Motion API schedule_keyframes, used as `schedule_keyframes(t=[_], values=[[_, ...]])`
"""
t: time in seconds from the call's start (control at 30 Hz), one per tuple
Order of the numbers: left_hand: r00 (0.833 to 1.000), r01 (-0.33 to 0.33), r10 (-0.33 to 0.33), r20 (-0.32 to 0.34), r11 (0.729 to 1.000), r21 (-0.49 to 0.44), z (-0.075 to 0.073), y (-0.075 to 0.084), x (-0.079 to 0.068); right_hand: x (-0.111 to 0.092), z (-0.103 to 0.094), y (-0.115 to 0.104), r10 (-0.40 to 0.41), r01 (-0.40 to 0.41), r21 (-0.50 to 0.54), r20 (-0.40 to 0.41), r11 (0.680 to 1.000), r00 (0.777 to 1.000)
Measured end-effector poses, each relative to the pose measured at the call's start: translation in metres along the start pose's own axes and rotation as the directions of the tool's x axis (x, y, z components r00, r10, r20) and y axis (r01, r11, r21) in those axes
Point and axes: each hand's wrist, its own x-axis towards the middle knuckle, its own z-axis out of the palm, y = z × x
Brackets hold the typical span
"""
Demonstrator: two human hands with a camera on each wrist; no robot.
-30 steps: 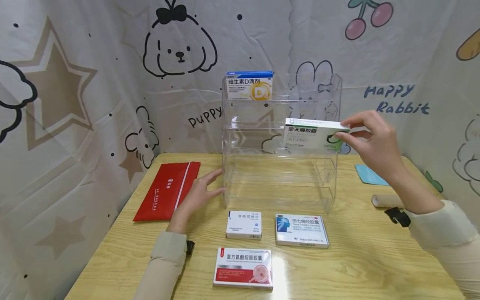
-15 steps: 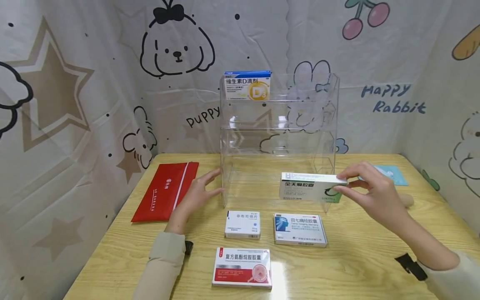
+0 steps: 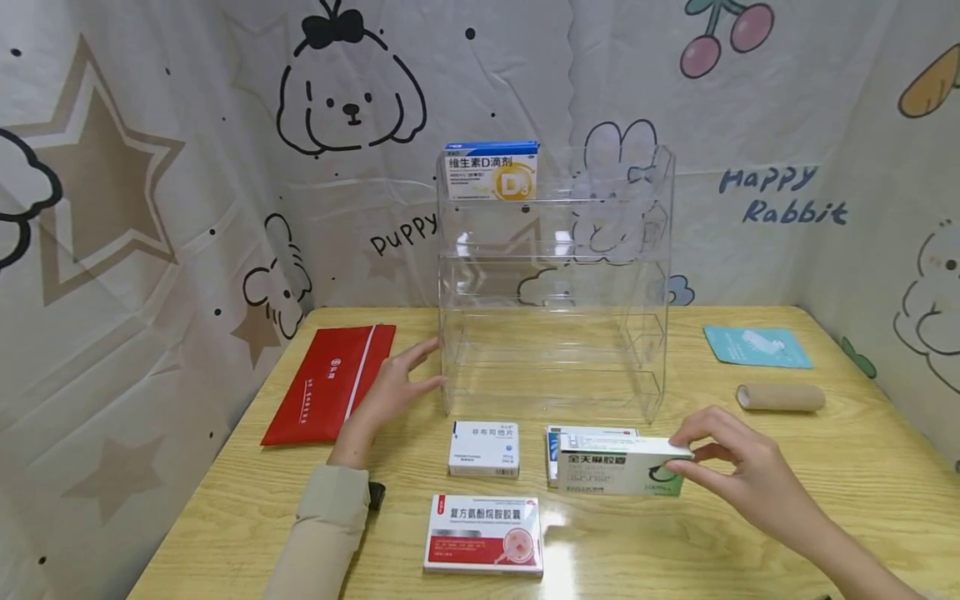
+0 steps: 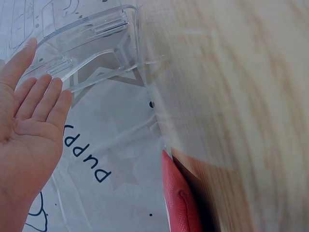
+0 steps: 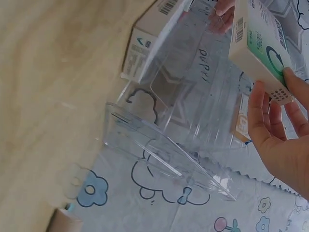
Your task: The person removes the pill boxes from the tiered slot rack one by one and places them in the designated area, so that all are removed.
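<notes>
My right hand (image 3: 738,471) pinches the right end of a white and green medicine box (image 3: 618,467) between thumb and fingers. In the head view this box partly covers a white and blue medicine box (image 3: 553,457). The right wrist view shows the green-sided box (image 5: 260,46) in the fingertips. My left hand (image 3: 390,392) touches the left side of a clear acrylic display rack (image 3: 547,379), its fingers relaxed; the left wrist view shows the palm (image 4: 36,135) beside the rack. A vitamin D box (image 3: 492,172) stands at the left of the rack's top tier.
A small white box (image 3: 484,448) and a red and white box (image 3: 483,535) lie in front of the rack. To the left is a red pouch (image 3: 330,383). At the right are a teal packet (image 3: 759,347) and a cardboard tube (image 3: 780,397).
My right hand has brought the white and green box down from the rack's middle height to in front of the rack, over the white and blue box. The left hand stays at the rack's side.
</notes>
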Motion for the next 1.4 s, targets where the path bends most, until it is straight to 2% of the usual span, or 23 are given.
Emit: schedule_keyframes(t=[0.17, 0.37, 0.6, 0.87, 1.17, 1.27, 1.4], values=[[1.000, -0.009, 0.009, -0.009, 1.000, 0.002, 0.000, -0.002, 0.001, -0.016, 0.008, 0.000, 0.034, -0.035, 0.056, 0.014, 0.998, 0.999], [1.000, -0.013, 0.013, -0.014, 1.000, -0.003, -0.001, -0.003, 0.002, -0.028, 0.011, 0.002, 0.069, -0.076, 0.063, 0.110, 0.995, 0.992], [1.000, -0.010, 0.010, -0.008, 1.000, -0.020, -0.001, -0.005, 0.002, -0.038, 0.010, 0.006, 0.053, -0.079, 0.120, 0.207, 0.990, 0.977], [1.000, 0.008, -0.008, -0.004, 1.000, -0.013, 0.000, -0.003, 0.002, -0.046, 0.008, 0.017, 0.089, -0.130, 0.120, 0.296, 0.984, 0.951], [1.000, 0.008, -0.008, 0.007, 1.000, -0.021, 0.000, -0.003, 0.002, -0.046, 0.007, 0.027, 0.131, -0.184, 0.114, 0.369, 0.976, 0.920], [1.000, 0.008, -0.007, 0.010, 1.000, -0.022, 0.000, -0.003, 0.002, -0.045, 0.005, 0.028, 0.161, -0.222, 0.111, 0.400, 0.969, 0.902], [1.000, 0.011, -0.011, 0.011, 1.000, -0.023, 0.000, -0.002, 0.001, -0.044, 0.004, 0.030, 0.202, -0.283, 0.117, 0.455, 0.952, 0.867]])
